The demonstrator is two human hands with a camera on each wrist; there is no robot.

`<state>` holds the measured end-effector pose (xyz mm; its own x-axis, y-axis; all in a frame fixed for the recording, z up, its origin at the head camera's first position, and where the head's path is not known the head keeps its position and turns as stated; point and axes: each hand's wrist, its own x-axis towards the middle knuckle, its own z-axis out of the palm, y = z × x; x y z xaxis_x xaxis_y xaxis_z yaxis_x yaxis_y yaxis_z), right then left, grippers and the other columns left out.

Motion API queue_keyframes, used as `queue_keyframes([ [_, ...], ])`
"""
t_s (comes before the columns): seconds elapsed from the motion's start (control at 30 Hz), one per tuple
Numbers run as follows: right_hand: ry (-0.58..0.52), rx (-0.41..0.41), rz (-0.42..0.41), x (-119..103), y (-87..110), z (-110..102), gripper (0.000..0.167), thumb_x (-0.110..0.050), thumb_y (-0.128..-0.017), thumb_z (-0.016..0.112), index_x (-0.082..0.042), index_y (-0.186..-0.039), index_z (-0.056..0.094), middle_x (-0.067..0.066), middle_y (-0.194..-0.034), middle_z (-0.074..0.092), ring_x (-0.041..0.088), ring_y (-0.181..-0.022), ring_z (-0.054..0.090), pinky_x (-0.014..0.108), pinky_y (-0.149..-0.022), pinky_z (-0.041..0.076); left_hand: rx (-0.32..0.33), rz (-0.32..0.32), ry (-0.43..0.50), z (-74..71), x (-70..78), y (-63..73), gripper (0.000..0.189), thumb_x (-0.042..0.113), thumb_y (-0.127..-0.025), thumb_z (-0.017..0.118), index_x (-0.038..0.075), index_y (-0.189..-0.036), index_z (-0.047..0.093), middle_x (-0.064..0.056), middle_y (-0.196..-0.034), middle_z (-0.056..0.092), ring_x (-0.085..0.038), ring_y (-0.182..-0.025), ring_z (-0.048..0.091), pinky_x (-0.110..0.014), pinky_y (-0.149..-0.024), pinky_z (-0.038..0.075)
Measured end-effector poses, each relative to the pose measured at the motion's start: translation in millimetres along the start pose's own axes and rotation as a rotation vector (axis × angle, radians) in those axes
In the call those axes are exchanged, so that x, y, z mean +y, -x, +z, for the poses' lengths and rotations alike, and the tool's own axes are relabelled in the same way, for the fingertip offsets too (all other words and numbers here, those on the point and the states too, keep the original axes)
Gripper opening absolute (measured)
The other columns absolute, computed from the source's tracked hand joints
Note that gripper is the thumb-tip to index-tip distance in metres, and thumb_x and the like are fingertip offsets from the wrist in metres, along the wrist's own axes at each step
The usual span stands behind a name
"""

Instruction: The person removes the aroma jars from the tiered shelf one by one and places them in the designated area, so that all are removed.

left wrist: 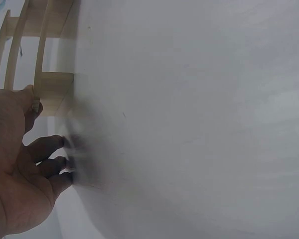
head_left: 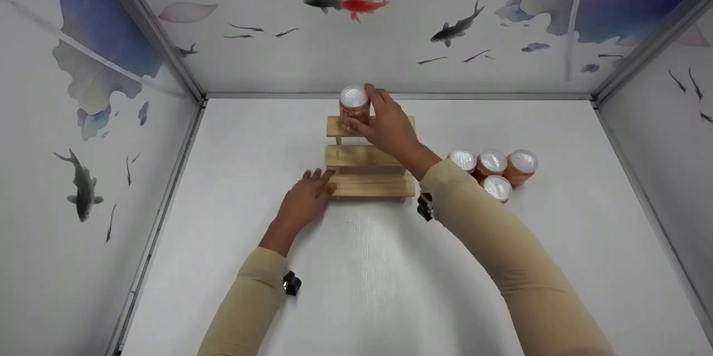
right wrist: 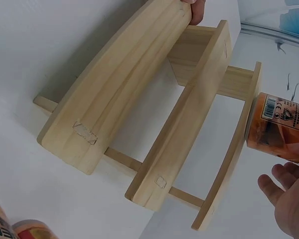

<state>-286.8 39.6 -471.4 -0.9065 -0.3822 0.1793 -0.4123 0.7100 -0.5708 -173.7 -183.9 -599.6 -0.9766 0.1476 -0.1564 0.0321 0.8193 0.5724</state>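
Note:
A three-tier wooden display stand (head_left: 373,185) rises in steps from the white table. On the left end of its top step is an orange-labelled can (head_left: 355,104) with a silver lid. My right hand (head_left: 392,128) holds this can from the right, thumb across its front. The right wrist view shows the can's base (right wrist: 248,122) right at the top step, its barcode facing the camera. My left hand (head_left: 305,198) grips the left end of the lowest step, thumb and index finger at the board's end, the other fingers (left wrist: 49,167) loosely bent near the table.
To the right of the stand, several similar cans (head_left: 522,161) stand grouped on the table (head_left: 356,289). White panels (head_left: 356,61) printed with fish and petals enclose the table at the back and both sides.

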Motion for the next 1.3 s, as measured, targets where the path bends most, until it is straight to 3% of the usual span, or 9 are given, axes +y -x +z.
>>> queue_keyframes([
  [0.3, -0.038, -0.002, 0.039, -1, -5.0, 4, 0.085, -0.037, -0.107, 0.077, -0.003, -0.172, 0.033, 0.022, -0.164, 0.055, 0.040, -0.149, 0.058, 0.054, -0.124, 0.049, 0.009, 0.006, 0.005, -1.2, 1.9, 1.7, 0.061, 0.054, -0.119, 0.039, 0.020, -0.168, 0.049, -0.022, -0.174, 0.043, -0.049, -0.167, 0.033, -0.067, -0.132, 0.033],
  [0.7, -0.125, 0.054, -0.016, 5, -3.5, 7, 0.078, -0.033, -0.105, 0.080, 0.000, -0.165, 0.043, 0.022, -0.155, 0.061, 0.038, -0.146, 0.061, 0.053, -0.123, 0.050, 0.014, 0.001, 0.008, -2.4, 4.8, 3.2, 0.062, 0.054, -0.119, 0.040, 0.018, -0.168, 0.049, -0.023, -0.174, 0.042, -0.049, -0.167, 0.032, -0.067, -0.132, 0.033],
  [1.03, -0.123, 0.110, -0.065, 10, 2.8, -4, 0.073, -0.037, -0.104, 0.081, 0.000, -0.159, 0.050, 0.021, -0.143, 0.066, 0.034, -0.127, 0.068, 0.053, -0.109, 0.056, 0.015, 0.002, 0.028, -2.3, 4.3, 2.8, 0.058, 0.050, -0.119, 0.043, 0.020, -0.168, 0.050, -0.022, -0.174, 0.043, -0.048, -0.167, 0.033, -0.067, -0.132, 0.032],
  [1.3, -0.130, 0.136, -0.078, 17, 9.1, -14, 0.073, -0.037, -0.102, 0.084, 0.000, -0.156, 0.052, 0.019, -0.138, 0.068, 0.032, -0.121, 0.069, 0.052, -0.104, 0.057, 0.020, -0.008, 0.034, -1.3, 3.1, 2.9, 0.060, 0.053, -0.119, 0.042, 0.020, -0.168, 0.050, -0.021, -0.174, 0.043, -0.047, -0.167, 0.033, -0.068, -0.131, 0.034],
])
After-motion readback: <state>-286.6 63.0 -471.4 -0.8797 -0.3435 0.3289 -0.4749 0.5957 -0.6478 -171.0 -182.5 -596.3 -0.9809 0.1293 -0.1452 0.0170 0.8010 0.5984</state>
